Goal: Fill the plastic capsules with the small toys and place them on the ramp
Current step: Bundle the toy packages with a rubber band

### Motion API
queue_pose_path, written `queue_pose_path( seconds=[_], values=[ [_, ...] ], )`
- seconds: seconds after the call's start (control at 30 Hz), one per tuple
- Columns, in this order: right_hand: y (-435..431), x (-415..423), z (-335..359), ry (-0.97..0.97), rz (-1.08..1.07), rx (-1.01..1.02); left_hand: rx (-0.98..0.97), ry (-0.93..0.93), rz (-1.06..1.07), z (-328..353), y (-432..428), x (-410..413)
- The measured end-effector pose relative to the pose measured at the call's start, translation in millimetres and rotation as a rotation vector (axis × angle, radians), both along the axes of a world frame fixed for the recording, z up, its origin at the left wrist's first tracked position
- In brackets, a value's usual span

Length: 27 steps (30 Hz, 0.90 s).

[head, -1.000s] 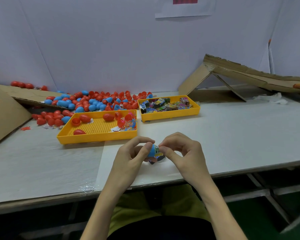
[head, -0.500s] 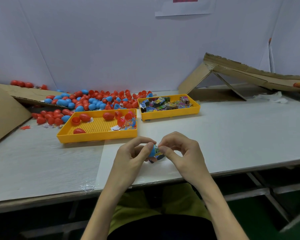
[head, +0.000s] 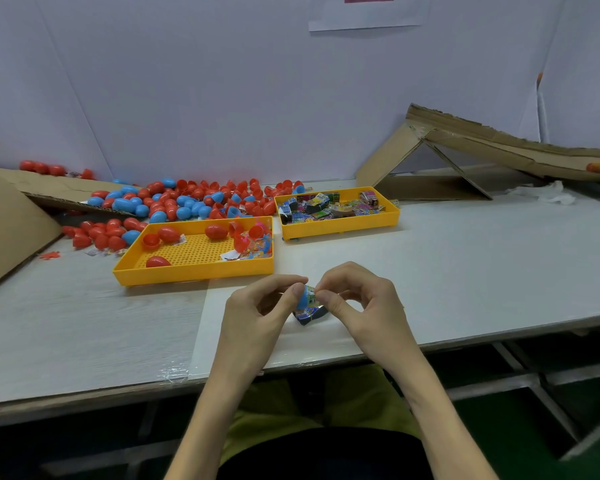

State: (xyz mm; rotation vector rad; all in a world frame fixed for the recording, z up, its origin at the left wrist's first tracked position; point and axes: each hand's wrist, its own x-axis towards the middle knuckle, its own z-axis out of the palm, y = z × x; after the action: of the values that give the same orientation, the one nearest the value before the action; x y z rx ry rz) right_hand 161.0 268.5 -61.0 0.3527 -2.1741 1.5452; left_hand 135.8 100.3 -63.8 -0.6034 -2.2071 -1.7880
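Over the near table edge my left hand (head: pixel 257 315) pinches a blue capsule half (head: pixel 302 296) between thumb and fingers. My right hand (head: pixel 361 306) presses a small printed toy packet (head: pixel 310 311) into that half; part of the packet hangs out below. A yellow tray (head: pixel 340 230) of several toy packets sits behind, right of centre. Another yellow tray (head: pixel 194 271) holds red capsules and small toys. The cardboard ramp (head: pixel 499 147) slopes down to the right at the back right, with a capsule (head: pixel 598 167) at its lower end.
A heap of red and blue capsules (head: pixel 187 202) lies against the back wall, spilling off a cardboard sheet (head: pixel 49 188) at the left. Crumpled white paper (head: pixel 548 195) lies under the ramp. The table's front edge (head: pixel 118 389) runs just below my hands.
My hands stay nearly in place. The right fingers have pushed the packet a little further into the blue capsule half.
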Motion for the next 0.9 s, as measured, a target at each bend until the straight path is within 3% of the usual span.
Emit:
queue_pose_path(
  seconds=[0.9],
  values=[
    [0.0, -1.0, -1.9, -0.014, 0.021, -0.017, 0.049, -0.056, -0.034, 2.0, -3.1, 0.6]
  ],
)
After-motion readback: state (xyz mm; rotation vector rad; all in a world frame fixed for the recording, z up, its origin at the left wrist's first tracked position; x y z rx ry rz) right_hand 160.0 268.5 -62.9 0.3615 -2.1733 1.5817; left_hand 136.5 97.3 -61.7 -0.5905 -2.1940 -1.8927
